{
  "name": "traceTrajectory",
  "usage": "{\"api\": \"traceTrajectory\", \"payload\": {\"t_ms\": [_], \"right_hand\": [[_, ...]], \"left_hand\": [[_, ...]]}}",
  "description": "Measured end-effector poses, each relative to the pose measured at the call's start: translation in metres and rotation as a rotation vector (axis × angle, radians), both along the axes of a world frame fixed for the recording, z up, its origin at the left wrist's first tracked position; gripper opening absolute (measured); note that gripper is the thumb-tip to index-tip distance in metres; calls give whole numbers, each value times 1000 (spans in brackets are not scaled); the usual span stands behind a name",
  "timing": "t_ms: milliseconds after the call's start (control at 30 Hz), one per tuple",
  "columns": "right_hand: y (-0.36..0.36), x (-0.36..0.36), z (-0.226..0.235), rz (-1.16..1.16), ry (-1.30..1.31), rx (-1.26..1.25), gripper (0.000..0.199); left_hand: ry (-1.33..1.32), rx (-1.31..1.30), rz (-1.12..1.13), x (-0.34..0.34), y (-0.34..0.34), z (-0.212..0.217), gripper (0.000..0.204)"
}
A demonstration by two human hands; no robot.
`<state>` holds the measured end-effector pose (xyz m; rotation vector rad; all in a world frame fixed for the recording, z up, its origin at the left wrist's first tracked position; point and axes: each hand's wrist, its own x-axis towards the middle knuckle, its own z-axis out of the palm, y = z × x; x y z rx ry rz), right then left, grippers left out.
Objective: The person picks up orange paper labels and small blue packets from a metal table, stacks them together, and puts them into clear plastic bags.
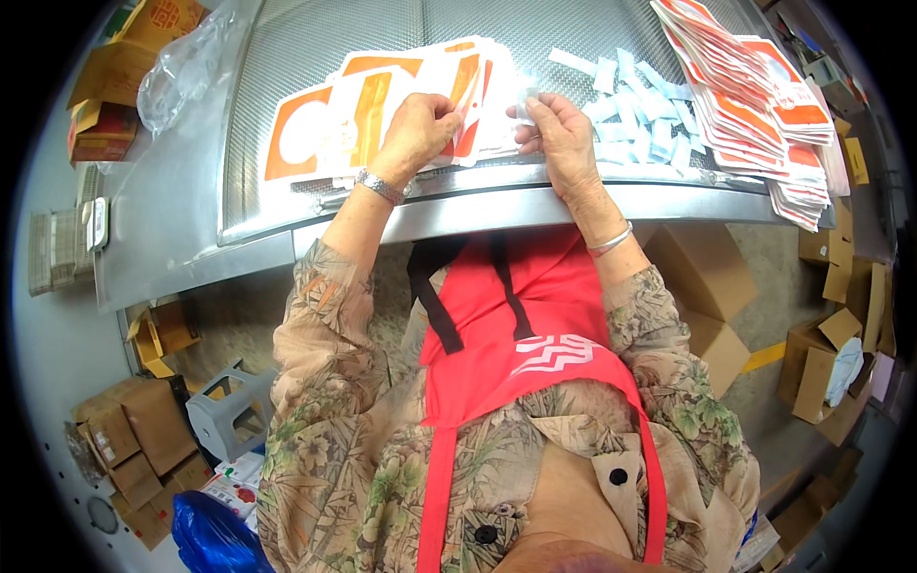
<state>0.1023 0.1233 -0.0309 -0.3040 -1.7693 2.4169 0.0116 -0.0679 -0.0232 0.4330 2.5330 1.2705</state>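
Observation:
My left hand (420, 131) is closed, thumb and fingers pinching at the edge of an orange-and-white bag (466, 95) in the fanned pile in front of me. Between the thumb and fingers of my right hand (565, 138) is a small pale sachet (527, 94), held just right of that pile. Loose white sachets (642, 107) lie scattered on the meshed metal table beside the right hand. The flat bags of the pile, one with a white round patch (302, 136), overlap one another under and left of my left hand.
Tall leaning stacks of orange-and-white bags (735, 95) stand at the table's right end. A raised metal rim (497, 208) runs along its front. Clear plastic film (186, 81) lies at the left. Cardboard boxes (702, 272) and a grey stool (229, 411) are on the floor.

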Motion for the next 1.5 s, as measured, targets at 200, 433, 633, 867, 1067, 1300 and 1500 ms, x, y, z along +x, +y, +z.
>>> {"api": "traceTrajectory", "payload": {"t_ms": [200, 433, 633, 867, 1067, 1300, 1500], "right_hand": [[-38, -22, 20, 40, 95, 370, 26], [-49, -43, 16, -245, 337, 874, 20], [-53, -40, 40, 51, 78, 601, 19], [-40, -41, 34, -34, 113, 1399, 22], [-44, -38, 42, 229, 238, 1197, 34], [-45, -56, 39, 986, 193, 1340, 31], [-36, -39, 75, 657, 109, 604, 28]], "left_hand": [[-118, 373, 202, 19, 6, 1, 18], [4, 649, 278, 33, 2, 1, 18], [95, 693, 249, 42, 0, 5, 14], [337, 753, 309, 59, 7, 13, 11], [297, 539, 305, 51, -13, 25, 11], [254, 561, 230, 66, -11, 29, 12], [644, 213, 367, 44, -34, 31, 9]]}}
